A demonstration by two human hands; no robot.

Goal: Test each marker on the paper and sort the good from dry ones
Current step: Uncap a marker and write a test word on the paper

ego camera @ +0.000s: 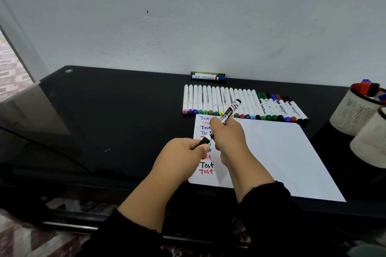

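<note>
While the right hand (pixel 226 134) is wrapped around the barrel of a marker (pixel 230 110), the left hand (pixel 186 152) pinches its black cap (pixel 204 141) at the lower end, both held just above the left part of the paper (pixel 271 152). Whether the cap is seated or already a little off I cannot tell; fingers hide the joint.

The marker looks light and rigid, a smooth plastic tube that should slide in a loose grip, so a full wrap on the barrel near the cap end suits it. The cap likely snaps on, and a straight pull along the axis should beat twisting. The felt tip is the one delicate part and wants light pressure when writing.

Under the hands a column of "Test" words (pixel 206 168) in blue, red and black runs down the sheet. Beyond the paper's far edge lies a row of markers (pixel 240 102), side by side and touching. Two more markers (pixel 208 76) rest against the wall. At the right edge stand two cups (pixel 353 110), the farther one holding markers.
</note>
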